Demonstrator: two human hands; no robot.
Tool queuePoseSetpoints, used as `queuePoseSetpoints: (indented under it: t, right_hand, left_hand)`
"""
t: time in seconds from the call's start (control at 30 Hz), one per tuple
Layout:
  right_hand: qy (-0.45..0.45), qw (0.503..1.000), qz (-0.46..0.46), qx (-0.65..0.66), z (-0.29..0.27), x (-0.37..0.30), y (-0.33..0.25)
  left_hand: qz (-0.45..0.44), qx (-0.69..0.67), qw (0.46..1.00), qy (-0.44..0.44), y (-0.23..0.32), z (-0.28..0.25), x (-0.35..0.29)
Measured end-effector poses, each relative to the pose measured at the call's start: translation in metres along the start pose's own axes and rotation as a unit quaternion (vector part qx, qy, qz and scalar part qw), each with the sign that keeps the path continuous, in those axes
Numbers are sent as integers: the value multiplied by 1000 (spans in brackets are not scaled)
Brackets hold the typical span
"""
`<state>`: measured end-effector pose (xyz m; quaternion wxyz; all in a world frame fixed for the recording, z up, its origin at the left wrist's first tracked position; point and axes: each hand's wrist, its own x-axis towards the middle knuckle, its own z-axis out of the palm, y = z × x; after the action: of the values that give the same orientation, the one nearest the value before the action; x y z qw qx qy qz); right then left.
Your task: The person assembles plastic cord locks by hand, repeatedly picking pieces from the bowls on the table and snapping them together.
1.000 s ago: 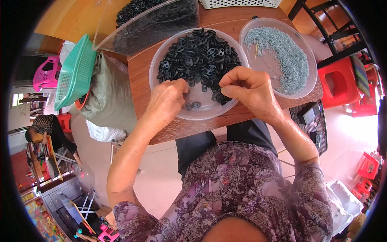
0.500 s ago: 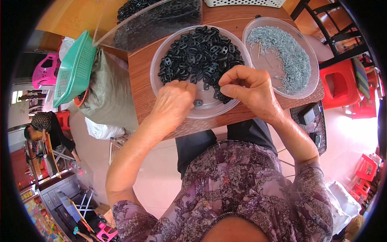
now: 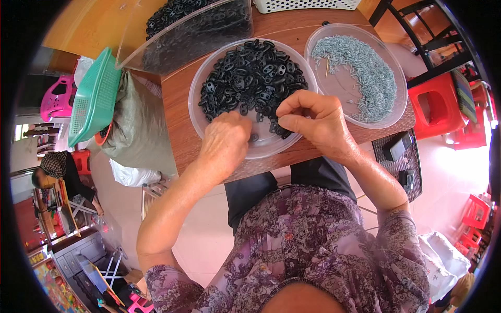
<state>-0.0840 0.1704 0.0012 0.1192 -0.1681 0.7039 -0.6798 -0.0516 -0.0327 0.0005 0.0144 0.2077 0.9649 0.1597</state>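
A round clear plastic tub (image 3: 196,116) holds a heap of small black oval parts with two holes each (image 3: 245,73). Over its near left rim, my left hand (image 3: 227,138) is closed, its fingers curled down with the tips hidden. At the near right side of the heap, my right hand (image 3: 319,124) pinches thumb and forefinger together; whatever lies between them is too small to make out. A second round clear tub (image 3: 342,94), to the right, holds many small grey-blue metal pins (image 3: 376,78) and a thin wooden stick (image 3: 327,68).
Both tubs stand on a wooden table (image 3: 180,99). Behind is a large clear bin (image 3: 198,39) of black parts, beside a white perforated basket (image 3: 308,4). A green basket (image 3: 96,99) and grey sack (image 3: 138,125) stand left; a red stool (image 3: 436,109) is right.
The whole view has shifted slightly, so the tubs appear a little lower and further left. Both hands keep nearly the same closed poses at the tub of black parts.
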Motion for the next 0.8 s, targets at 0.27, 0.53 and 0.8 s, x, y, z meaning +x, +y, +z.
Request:
queuePoseSetpoints:
  t: [0.27, 0.53, 0.8]
  right_hand:
    - [-15, 999, 34, -9, 2, -2, -2]
    - [-14, 1000, 7, 17, 13, -4, -3]
    - [-37, 999, 4, 14, 20, -4, -6]
  left_hand:
    - [-14, 10, 999, 43, -1, -3, -6]
    - [-205, -524, 821, 101, 19, -10, -12]
    - [-201, -594, 756, 186, 36, -4, -18]
